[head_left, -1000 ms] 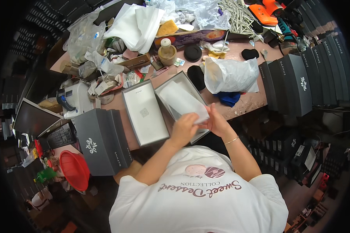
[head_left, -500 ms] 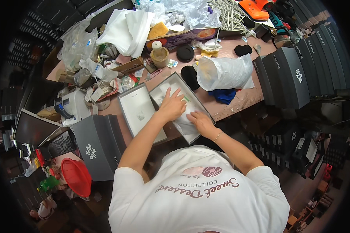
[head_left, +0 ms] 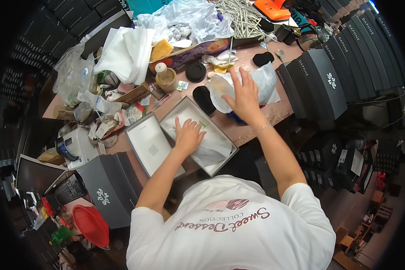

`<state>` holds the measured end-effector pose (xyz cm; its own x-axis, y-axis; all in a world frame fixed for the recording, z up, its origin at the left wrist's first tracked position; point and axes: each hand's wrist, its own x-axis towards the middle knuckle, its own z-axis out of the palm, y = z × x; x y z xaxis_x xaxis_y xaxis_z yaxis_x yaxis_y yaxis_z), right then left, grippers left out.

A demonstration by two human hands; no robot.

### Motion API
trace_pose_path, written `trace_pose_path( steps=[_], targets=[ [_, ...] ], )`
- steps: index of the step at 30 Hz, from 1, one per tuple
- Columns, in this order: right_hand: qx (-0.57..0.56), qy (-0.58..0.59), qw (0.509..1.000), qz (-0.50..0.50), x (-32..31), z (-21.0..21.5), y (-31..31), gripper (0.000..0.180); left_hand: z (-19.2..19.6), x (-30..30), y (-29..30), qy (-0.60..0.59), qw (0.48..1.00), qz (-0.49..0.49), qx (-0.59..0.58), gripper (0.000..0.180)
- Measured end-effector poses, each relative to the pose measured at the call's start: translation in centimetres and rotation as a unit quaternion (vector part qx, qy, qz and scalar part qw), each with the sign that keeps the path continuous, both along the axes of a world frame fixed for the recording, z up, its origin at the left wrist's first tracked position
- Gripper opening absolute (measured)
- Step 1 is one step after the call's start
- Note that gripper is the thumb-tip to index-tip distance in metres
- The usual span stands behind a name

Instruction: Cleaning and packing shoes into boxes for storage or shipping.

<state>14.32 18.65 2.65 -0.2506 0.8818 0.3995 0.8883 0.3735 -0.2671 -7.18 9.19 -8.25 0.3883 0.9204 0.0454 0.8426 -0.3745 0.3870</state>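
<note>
An open grey box (head_left: 229, 158) sits at the table's near edge, with white tissue paper (head_left: 213, 146) inside it. Fingers spread, my left hand (head_left: 189, 136) rests on that paper; what the paper covers is hidden. Left of the box lies its lid (head_left: 153, 146), pale inside up. My right hand (head_left: 246, 99) is raised with its fingers apart and nothing in it. It is over or against a clear plastic bag (head_left: 266, 81) with whitish contents; whether it touches the bag I cannot tell.
Dark shoe boxes stand in a row (head_left: 317, 83) at right, and more boxes (head_left: 105, 184) at near left. A white label printer (head_left: 78, 146), a monitor (head_left: 38, 173) and a red basin (head_left: 91, 225) are farther left. A bottle (head_left: 163, 72), tape and plastic bags crowd the back.
My right hand has left the tissue paper and moved up and right to the plastic bag. My left hand stays on the paper. The whole view has shifted slightly.
</note>
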Motion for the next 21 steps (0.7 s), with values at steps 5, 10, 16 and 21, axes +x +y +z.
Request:
trace_pose_path(
  steps=[5, 10, 16, 21],
  targets=[
    [-0.067, -0.069, 0.993, -0.063, 5.0, -4.0, 6.2, 0.029, 2.6, 1.9, 0.0, -0.167, 0.985, 0.036, -0.027, 0.028],
    [0.011, 0.1, 0.988, -0.115, 11.3, 1.4, 5.8, 0.017, 1.2, 2.2, 0.9, -0.404, 0.861, 0.114, -0.287, 0.042],
    [-0.108, 0.318, 0.937, 0.1, 8.6, 12.6, -2.6, 0.03, 3.3, 6.1, 3.6, -0.659, 0.431, 0.215, -0.578, 0.077],
    [-0.325, 0.189, 0.852, 0.365, 1.8, 14.7, -12.1, 0.037, 3.9, 6.3, 3.1, -0.749, 0.341, -0.014, -0.568, 0.08]
  ],
)
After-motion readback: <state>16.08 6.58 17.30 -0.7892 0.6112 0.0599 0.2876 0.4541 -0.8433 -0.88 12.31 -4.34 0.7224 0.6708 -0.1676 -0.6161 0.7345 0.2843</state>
